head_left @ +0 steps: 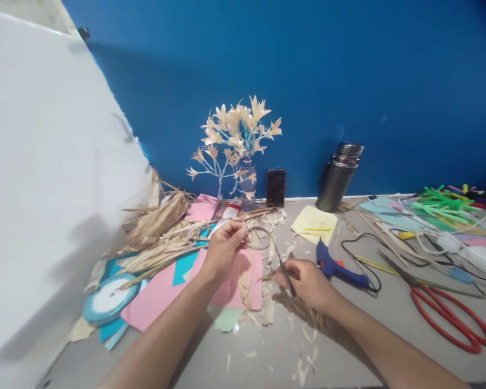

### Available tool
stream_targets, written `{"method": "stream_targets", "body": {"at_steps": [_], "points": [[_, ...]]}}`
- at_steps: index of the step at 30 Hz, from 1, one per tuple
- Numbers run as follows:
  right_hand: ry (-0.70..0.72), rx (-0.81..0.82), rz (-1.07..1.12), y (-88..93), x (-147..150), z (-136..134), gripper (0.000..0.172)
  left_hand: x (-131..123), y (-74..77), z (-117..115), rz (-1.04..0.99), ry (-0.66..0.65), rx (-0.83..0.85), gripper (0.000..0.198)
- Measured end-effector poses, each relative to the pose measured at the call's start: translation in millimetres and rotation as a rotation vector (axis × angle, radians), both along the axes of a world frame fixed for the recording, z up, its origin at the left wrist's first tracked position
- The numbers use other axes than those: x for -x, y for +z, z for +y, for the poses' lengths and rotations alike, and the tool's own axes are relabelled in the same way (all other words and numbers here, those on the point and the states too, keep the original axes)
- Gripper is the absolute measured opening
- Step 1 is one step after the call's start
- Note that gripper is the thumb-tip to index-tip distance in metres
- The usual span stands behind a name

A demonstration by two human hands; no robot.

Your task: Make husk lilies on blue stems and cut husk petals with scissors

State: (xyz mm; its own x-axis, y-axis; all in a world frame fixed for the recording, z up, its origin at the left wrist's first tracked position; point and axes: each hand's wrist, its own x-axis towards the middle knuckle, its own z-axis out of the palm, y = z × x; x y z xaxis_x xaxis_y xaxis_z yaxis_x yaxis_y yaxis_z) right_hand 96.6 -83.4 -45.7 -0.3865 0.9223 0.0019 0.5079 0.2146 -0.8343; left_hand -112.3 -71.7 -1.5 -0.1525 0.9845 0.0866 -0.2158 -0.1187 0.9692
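Head view, left hand [224, 246] closed in a pinch, right hand [306, 282] gripping slim dark tool [284, 271], curled papery scraps [269, 312]

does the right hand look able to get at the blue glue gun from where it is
Probably yes: the blue glue gun lies just beside the right hand, with nothing visible blocking the way, though the thin dark tool in its grip might need putting down first.

On the tabletop [243, 373], a ribbon spool [110, 298] lies left, before dried husks [157, 227]. Behind stand a flower bunch [238, 127] in a bottle [248, 186], then rightward a phone [276, 187] and flask [337, 181]. Before the flask, a glue gun [336, 267] lies between the right fingers [299, 267] and scissors [405, 275].
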Motion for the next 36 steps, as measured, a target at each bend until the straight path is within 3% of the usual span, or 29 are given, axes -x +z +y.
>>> {"method": "stream_targets", "body": {"at_steps": [2,4,10,14,19,28,36], "points": [[0.062,0.155,0.28,1.0,-1.1,0.2,0.04,-4.8,0.5,-3.2,-0.144,-0.16,0.084,0.025],[0.072,0.244,0.45,3.4,-2.3,-0.2,0.043,-11.7,0.5,-8.3,-0.2,-0.233,0.135,0.03],[-0.123,0.256,0.739,10.0,-2.0,0.6,0.037,-32.3,-7.2,-22.3,-0.13,-0.324,0.209,0.034],[-0.156,0.241,0.7,12.2,-2.3,0.2,0.028,-40.4,-14.4,-27.3,-0.019,-0.37,0.186,0.029],[-0.146,0.264,0.621,12.9,-4.2,-2.5,0.029,-41.7,-15.4,-28.6,0.079,-0.402,0.182,0.027],[-0.248,0.122,0.608,7.2,-5.8,1.0,0.018,-38.7,-20.3,-26.2,-0.112,-0.502,0.405,0.024],[-0.207,0.228,0.72,5.6,-6.4,0.7,0.022,-36.2,-20.3,-25.5,-0.123,-0.587,0.416,0.019]]}}
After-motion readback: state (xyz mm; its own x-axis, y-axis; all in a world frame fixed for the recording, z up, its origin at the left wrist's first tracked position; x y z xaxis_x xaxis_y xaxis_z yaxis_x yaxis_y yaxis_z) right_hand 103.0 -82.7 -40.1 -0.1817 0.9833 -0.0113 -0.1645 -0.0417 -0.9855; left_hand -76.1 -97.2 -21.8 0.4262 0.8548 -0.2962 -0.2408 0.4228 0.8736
